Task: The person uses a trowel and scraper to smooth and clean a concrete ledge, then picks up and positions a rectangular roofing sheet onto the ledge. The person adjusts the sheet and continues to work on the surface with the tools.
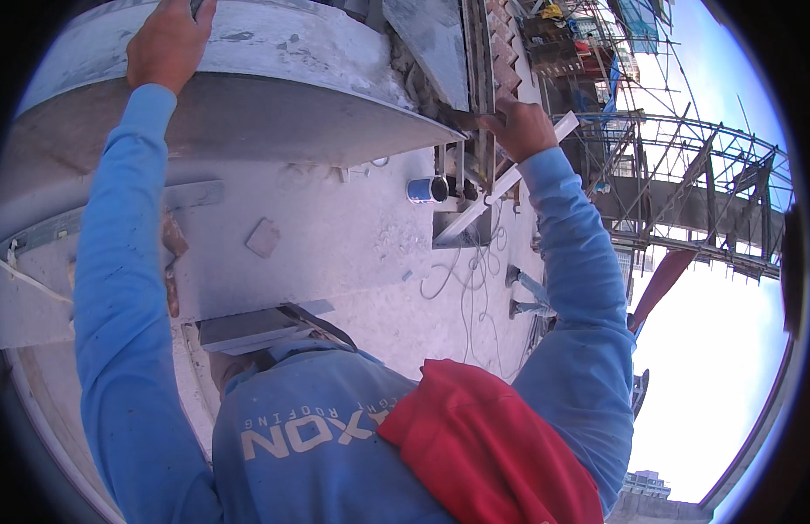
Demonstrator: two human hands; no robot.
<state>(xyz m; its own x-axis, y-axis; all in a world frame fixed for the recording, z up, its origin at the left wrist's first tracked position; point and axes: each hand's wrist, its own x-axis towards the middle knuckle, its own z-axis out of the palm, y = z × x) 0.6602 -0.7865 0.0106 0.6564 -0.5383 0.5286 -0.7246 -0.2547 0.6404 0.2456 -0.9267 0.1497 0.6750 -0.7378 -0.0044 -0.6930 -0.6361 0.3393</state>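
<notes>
The top edge crops the left hand (168,44); its bent fingers adjoin something dark, though its grip and openness cannot be told. The right hand (523,131) curls inward beside a dark metal frame (480,96), its hold hidden. A blue cylindrical can (421,190) and straight white beam (483,211) lie below. The long, smooth grey panel (248,122) spans between both hands.
</notes>
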